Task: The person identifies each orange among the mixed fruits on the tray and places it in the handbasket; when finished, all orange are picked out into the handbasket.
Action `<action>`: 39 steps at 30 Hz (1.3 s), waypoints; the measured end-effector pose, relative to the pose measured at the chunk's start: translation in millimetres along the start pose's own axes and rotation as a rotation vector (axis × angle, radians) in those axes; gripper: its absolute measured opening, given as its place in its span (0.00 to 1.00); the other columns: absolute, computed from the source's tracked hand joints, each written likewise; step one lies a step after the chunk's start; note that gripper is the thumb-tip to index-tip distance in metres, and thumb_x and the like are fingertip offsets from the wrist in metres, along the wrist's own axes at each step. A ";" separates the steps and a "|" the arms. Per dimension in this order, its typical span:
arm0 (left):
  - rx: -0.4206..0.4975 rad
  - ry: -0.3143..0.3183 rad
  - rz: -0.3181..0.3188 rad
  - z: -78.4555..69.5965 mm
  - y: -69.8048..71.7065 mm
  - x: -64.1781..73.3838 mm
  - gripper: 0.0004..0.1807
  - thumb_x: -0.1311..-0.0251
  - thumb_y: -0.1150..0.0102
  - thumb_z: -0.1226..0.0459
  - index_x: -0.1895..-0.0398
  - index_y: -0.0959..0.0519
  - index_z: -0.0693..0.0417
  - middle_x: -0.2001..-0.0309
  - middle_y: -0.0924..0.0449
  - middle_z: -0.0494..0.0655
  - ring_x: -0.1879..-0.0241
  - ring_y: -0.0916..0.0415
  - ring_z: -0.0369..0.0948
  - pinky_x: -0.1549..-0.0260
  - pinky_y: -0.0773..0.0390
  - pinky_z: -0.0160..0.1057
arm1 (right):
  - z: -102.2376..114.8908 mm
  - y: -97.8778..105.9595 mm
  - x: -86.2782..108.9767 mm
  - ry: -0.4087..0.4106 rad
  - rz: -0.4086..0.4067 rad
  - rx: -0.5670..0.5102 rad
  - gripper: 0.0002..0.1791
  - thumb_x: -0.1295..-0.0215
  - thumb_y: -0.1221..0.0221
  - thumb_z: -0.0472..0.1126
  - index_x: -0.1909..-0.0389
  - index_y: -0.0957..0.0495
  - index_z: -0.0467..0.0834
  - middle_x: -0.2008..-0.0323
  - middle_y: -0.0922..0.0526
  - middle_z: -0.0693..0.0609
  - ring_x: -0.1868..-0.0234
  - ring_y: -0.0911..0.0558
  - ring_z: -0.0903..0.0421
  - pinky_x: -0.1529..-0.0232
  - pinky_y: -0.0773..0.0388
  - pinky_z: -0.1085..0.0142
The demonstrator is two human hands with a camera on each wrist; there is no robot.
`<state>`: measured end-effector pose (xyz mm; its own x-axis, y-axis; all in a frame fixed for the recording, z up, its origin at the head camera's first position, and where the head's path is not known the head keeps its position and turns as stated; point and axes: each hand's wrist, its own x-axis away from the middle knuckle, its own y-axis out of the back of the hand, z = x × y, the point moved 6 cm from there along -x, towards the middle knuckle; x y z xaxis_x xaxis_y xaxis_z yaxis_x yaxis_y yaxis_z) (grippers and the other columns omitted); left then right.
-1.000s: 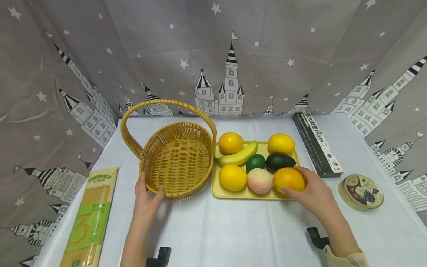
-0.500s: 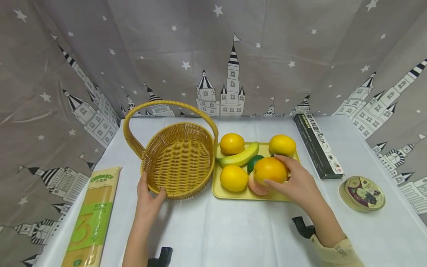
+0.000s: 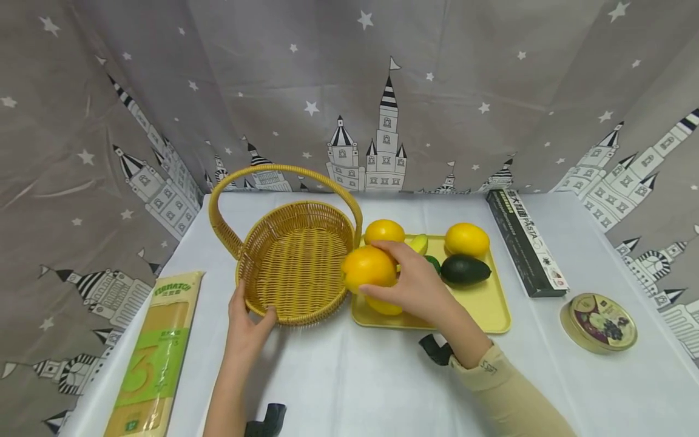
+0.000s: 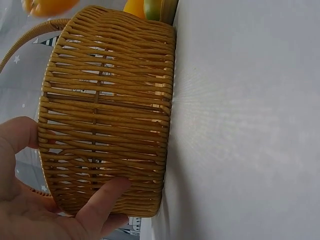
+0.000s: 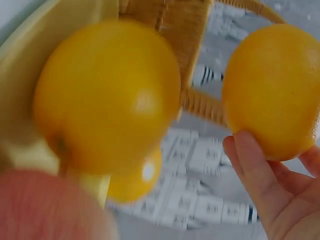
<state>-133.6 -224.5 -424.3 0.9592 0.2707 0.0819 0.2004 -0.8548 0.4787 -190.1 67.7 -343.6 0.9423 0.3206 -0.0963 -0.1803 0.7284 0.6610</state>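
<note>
My left hand (image 3: 248, 328) grips the near left rim of a round wicker basket (image 3: 297, 315); in the left wrist view a finger lies along its woven side. Nothing lies in the basket. Held in my right hand (image 3: 417, 282) is an orange (image 3: 368, 270), raised above the left end of a yellow tray (image 3: 491, 312), close to the basket's right rim. Below it, a yellow fruit (image 3: 384, 305) is partly covered. A peach (image 5: 50, 215) appears blurred in the right wrist view; the hand hides it from the head camera.
On the tray also lie another orange fruit (image 3: 384, 230), a banana (image 3: 419, 244), a small green fruit (image 3: 433, 262), a dark avocado (image 3: 465, 269) and a yellow fruit (image 3: 466, 240). Around stand a pasta box (image 3: 526, 243), a round tin (image 3: 599, 323) and a noodle packet (image 3: 155, 352).
My right hand has lifted the orange from the tray's front right corner and carried it left, towards the basket. The left hand keeps its grip on the rim.
</note>
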 end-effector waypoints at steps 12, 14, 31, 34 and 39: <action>0.008 0.011 0.004 1.0 -0.8 0.6 0.48 0.37 0.47 0.68 0.24 0.68 0.57 0.25 0.69 0.62 0.27 0.63 0.60 0.32 0.54 0.56 | 39.1 -66.2 -38.0 0.160 0.137 0.053 0.45 0.53 0.32 0.64 0.34 0.31 0.50 0.39 0.28 0.53 0.46 0.25 0.57 0.49 0.25 0.60; 0.010 0.006 0.007 1.4 -1.8 0.3 0.48 0.37 0.47 0.67 0.24 0.68 0.57 0.25 0.69 0.62 0.27 0.63 0.60 0.32 0.55 0.57 | 41.0 -76.9 -42.6 0.170 0.163 0.072 0.44 0.52 0.32 0.64 0.34 0.32 0.50 0.38 0.28 0.53 0.46 0.25 0.57 0.49 0.25 0.61; 0.028 -0.033 0.013 2.4 -3.4 0.1 0.49 0.38 0.45 0.67 0.24 0.66 0.59 0.26 0.67 0.63 0.28 0.61 0.61 0.32 0.53 0.58 | 41.1 -126.9 -53.5 0.157 0.281 0.255 0.41 0.52 0.33 0.64 0.39 0.27 0.48 0.50 0.22 0.51 0.63 0.24 0.58 0.69 0.28 0.68; 0.029 -0.041 0.007 1.5 -2.2 -0.4 0.49 0.39 0.45 0.67 0.24 0.66 0.59 0.26 0.67 0.63 0.28 0.61 0.61 0.32 0.54 0.58 | 42.8 -128.9 -55.4 0.151 0.285 0.284 0.41 0.52 0.33 0.64 0.39 0.27 0.48 0.50 0.22 0.50 0.64 0.24 0.58 0.70 0.28 0.67; 0.037 -0.054 0.001 0.9 -1.3 -1.1 0.49 0.40 0.45 0.68 0.24 0.66 0.59 0.26 0.67 0.64 0.28 0.62 0.61 0.32 0.54 0.58 | 42.6 -130.7 -56.6 0.131 0.293 0.320 0.41 0.52 0.33 0.64 0.39 0.27 0.48 0.50 0.22 0.49 0.66 0.24 0.56 0.71 0.28 0.67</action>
<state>-134.8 -224.0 -425.8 0.9686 0.2462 0.0352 0.2053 -0.8711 0.4462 -207.8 -71.4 -392.9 0.8171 0.5743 0.0498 -0.3190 0.3784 0.8690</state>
